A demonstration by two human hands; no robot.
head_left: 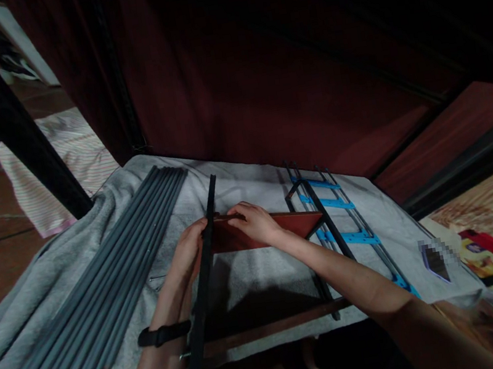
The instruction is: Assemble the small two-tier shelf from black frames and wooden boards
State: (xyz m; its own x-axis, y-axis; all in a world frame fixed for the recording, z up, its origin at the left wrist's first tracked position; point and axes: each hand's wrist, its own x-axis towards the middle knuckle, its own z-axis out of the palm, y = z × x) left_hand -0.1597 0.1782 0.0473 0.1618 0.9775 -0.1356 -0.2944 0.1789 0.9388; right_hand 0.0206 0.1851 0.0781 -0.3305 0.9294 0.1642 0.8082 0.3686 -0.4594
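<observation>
A reddish-brown board (288, 228) stands on edge over a grey cloth (260, 269). My right hand (255, 222) is closed on its top left edge. My left hand (190, 249) is wrapped round a long black bar (201, 285) that runs from the near edge up past the board's left end. The bar meets the board's end where both hands are. A dark strap sits on my left wrist.
Several grey rods (103, 282) lie in a bundle on the cloth at the left. Black frame pieces with blue brackets (341, 225) lie at the right. A brown strip (269, 329) runs along the near edge. Dark red panels (258, 83) rise behind. A phone-like object (435, 262) rests far right.
</observation>
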